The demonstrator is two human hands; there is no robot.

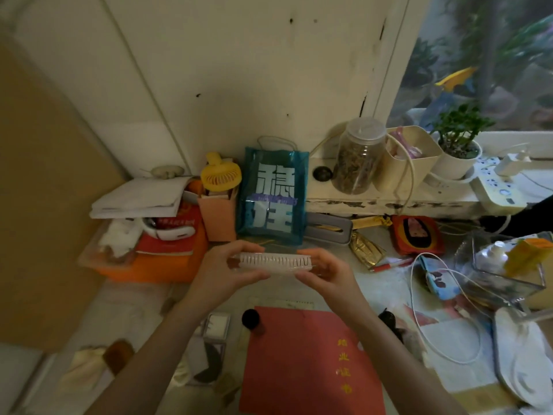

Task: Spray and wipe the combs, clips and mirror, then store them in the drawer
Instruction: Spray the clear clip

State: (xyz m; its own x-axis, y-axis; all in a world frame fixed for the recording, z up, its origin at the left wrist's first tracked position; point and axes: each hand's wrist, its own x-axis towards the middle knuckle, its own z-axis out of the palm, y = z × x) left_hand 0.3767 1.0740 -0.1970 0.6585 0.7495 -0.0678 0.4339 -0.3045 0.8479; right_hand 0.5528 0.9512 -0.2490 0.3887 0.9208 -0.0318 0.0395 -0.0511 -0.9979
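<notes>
A pale pink toothed plastic comb [270, 262] is pinched at its ends by the left hand [230, 272] and right hand [324, 274]; wiping seemingly unfinished, storing remains

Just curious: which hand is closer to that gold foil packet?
Right. The right hand holds the comb's end nearest the packet; the left hand holds the far end.
</notes>
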